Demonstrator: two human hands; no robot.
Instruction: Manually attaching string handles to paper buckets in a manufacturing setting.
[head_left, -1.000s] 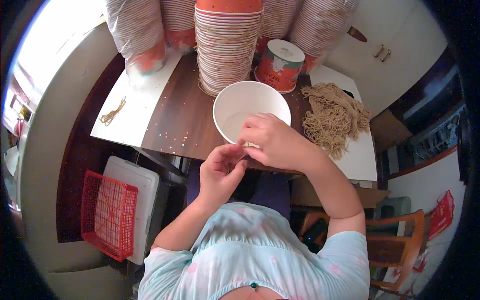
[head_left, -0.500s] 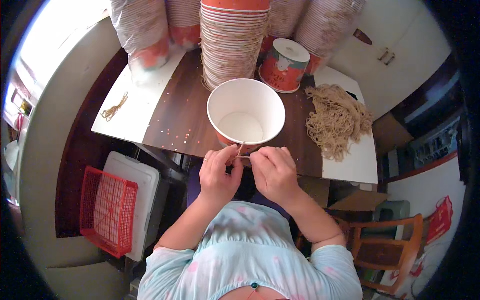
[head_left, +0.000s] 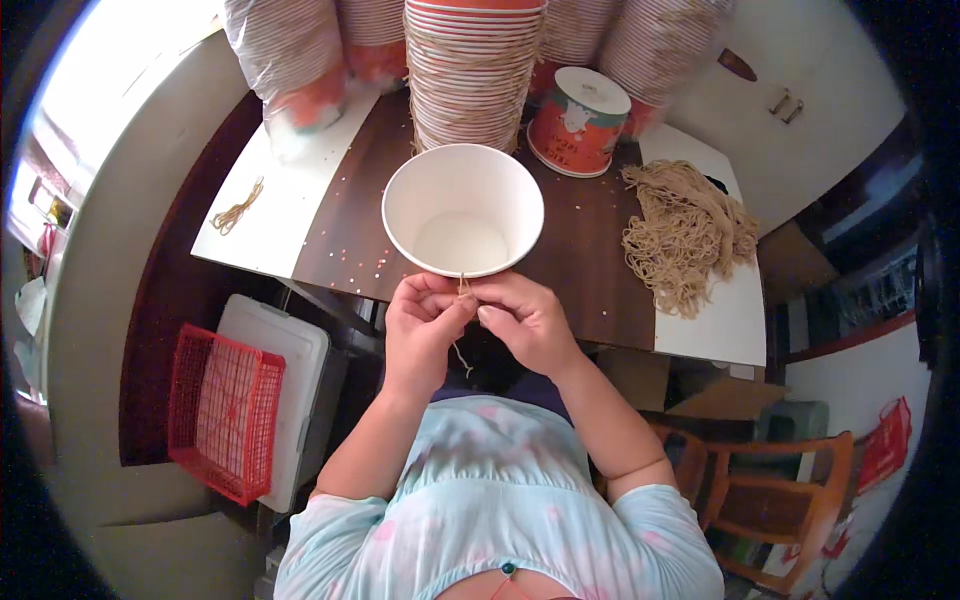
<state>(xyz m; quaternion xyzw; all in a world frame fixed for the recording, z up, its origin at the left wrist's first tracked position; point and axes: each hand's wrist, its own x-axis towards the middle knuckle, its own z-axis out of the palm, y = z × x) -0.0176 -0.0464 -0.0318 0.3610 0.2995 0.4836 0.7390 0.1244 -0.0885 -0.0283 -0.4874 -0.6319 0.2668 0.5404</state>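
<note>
A large paper bucket (head_left: 463, 205), white inside and with its mouth facing up, stands at the table's near edge. A piece of tan twine (head_left: 463, 284) comes over its near rim, and a loose end hangs below my hands. My left hand (head_left: 428, 318) pinches the twine between thumb and fingers just under the rim. Close against it, my right hand (head_left: 520, 312) is closed on the same twine, its thumb tip near the left thumb. The fingers partly hide the twine, so I cannot tell whether it is knotted.
Tall stacks of nested buckets (head_left: 470, 90) line the back, beside an upturned orange bucket (head_left: 578, 125). A heap of tan twine (head_left: 685, 235) lies at the right, a small bundle (head_left: 237, 208) at the left. A red basket (head_left: 228, 410) and a wooden chair (head_left: 775, 490) stand below table height.
Both hands have moved slightly left and closer together, still on the twine. The bucket sits farther left in view, and a twine end now dangles below the hands.
</note>
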